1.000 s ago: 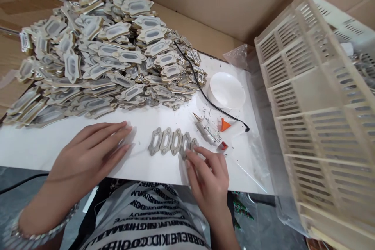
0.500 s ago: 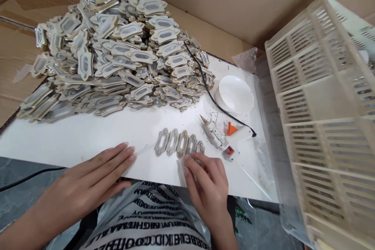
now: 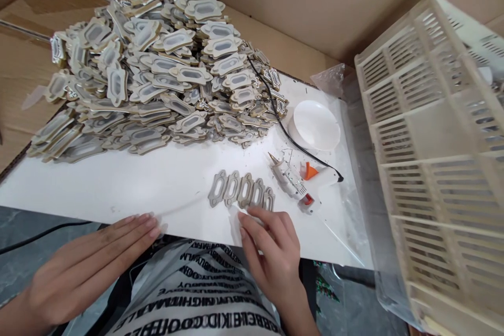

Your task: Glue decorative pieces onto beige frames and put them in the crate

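Observation:
My left hand (image 3: 98,262) lies at the front edge of the white board (image 3: 165,184), with straight fingers held side by side and nothing in it. With fingers bent in a pinch, my right hand (image 3: 273,249) holds a thin, translucent plastic-like piece (image 3: 235,226) over the board. Just beyond its fingertips, several grey oval-holed frame plates (image 3: 232,189) stand out in a slanting row. The fingers partly cover the row's right-hand end. To the right of the plates lies a white glue gun (image 3: 291,181) with an orange trigger.
A large heap of similar frame plates (image 3: 169,73) covers the back left. Behind the glue gun sits a white bowl (image 3: 315,126), with a black cord (image 3: 271,94) passing beside it. A cream slatted plastic crate (image 3: 425,168) stands tilted at the right. Cardboard walls (image 3: 315,5) close off the back.
My left hand has drawn back left and down toward the board's front edge. My right hand has shifted slightly left with the translucent piece, uncovering more of the rightmost plate.

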Demonstrator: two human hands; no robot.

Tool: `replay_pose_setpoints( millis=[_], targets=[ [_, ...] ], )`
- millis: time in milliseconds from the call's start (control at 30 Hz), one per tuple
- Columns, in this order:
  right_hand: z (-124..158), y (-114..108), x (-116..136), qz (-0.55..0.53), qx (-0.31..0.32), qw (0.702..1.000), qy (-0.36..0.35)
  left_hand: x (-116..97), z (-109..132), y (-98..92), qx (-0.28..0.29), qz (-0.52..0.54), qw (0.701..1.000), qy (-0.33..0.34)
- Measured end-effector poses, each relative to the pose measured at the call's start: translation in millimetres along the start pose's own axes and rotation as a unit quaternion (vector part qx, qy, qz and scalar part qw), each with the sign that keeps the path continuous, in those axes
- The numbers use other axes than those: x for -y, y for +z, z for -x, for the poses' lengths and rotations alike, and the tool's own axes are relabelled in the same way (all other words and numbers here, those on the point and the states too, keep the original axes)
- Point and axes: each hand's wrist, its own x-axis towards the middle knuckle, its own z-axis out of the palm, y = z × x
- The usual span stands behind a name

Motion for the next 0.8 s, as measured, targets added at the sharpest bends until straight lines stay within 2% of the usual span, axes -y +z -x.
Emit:
replay_pose_setpoints(
  millis=[100,200,300,367,400,433,500,533,567,633,800],
  targets=[
    [1,-1,-2,0.0,-0.002,1.0,0.004,9,12,0.1,-0.014,-0.005,1.0,-0.02],
    [3,-1,-4,-0.003,-0.004,1.0,0.01,19,18,-1.5,-0.003,0.002,0.999,-0.049],
    [0,-2,-3,-0.014,-0.019,1.0,0.014,15,-4,0.1,-0.034,0.037,0.985,-0.163],
    [-7,-3,0,-0.042,-0.032,0.998,0.023,0,-36,4.4,-0.109,0.098,0.943,-0.298],
    [-11,-3,2,-0.067,-0.038,0.997,0.031,-9,-55,7.4,-0.109,0.169,0.915,-0.348],
    [-16,-3,4,-0.099,-0.044,0.993,0.042,-20,-73,10.6,-0.094,0.267,0.883,-0.375],
    [-27,-2,8,-0.171,-0.061,0.981,0.067,-41,-104,16.4,-0.093,0.446,0.782,-0.425],
    [-32,-2,10,-0.206,-0.069,0.973,0.082,-51,-114,18.8,-0.082,0.502,0.747,-0.429],
    [-36,-1,12,-0.239,-0.075,0.963,0.097,-58,-122,20.7,-0.076,0.535,0.724,-0.429],
    [-41,-1,14,-0.291,-0.087,0.944,0.126,-69,-130,23.5,-0.064,0.565,0.706,-0.422],
    [-42,1,14,-0.341,-0.13,0.916,0.169,-69,-131,28.5,-0.046,0.55,0.726,-0.411]
  ],
)
